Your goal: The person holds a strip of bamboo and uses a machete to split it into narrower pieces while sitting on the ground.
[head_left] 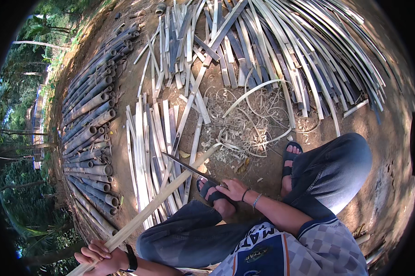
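Note:
A long pale bamboo strip (pixel 154 204) slants from the lower left up toward the middle. My left hand (pixel 105 258), with a dark band at its wrist, grips the strip near its lower end. In my right hand (pixel 235 189) is a long-bladed knife (pixel 187 167), its handle mostly hidden by the fingers. The dark blade crosses the strip near its far end and points up and left; whether its edge touches the wood I cannot tell. Curled bamboo shavings (pixel 244 124) lie on the ground just beyond the strip's far end.
Split bamboo strips (pixel 147 161) lie beside my left leg, and a larger heap of strips (pixel 281 50) spreads across the far side. Dark bamboo poles (pixel 95 103) are stacked at left. My sandalled feet (pixel 215 195) rest on bare soil near the blade.

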A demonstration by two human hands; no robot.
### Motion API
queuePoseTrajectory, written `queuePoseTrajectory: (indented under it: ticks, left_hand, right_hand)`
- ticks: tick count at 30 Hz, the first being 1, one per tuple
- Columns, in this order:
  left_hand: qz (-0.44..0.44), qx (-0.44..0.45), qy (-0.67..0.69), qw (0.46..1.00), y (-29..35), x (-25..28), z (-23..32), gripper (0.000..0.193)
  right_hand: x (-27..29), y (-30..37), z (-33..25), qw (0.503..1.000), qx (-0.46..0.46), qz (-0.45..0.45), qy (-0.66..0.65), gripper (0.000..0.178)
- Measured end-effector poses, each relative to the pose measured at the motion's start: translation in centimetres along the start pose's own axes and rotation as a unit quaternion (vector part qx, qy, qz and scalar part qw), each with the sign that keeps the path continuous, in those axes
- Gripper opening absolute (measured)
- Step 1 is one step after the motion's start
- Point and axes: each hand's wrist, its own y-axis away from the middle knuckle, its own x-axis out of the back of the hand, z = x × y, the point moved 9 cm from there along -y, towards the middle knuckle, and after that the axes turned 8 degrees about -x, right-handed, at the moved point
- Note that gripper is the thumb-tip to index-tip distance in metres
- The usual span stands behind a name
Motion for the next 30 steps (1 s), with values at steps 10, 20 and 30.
queuePoseTrajectory:
  ticks: [10, 20, 30]
  left_hand:
    - [-0.003, -0.018, 0.007, 1.000, -0.1, -1.2, 0.3, 0.062]
    - [-0.013, -0.018, -0.008, 1.000, -0.1, -1.7, 0.2, 0.064]
    - [-0.020, -0.007, 0.037, 0.999, -0.3, -1.2, -0.1, 0.063]
  right_hand:
    - [-0.7, 0.9, -1.0, 0.999, 0.016, 0.033, -0.019, 0.061]
    - [-1.4, -0.4, 5.1, 0.987, -0.133, 0.071, -0.057, 0.061]
    - [1.5, -0.4, 9.5, 0.974, -0.225, 0.038, 0.014, 0.069]
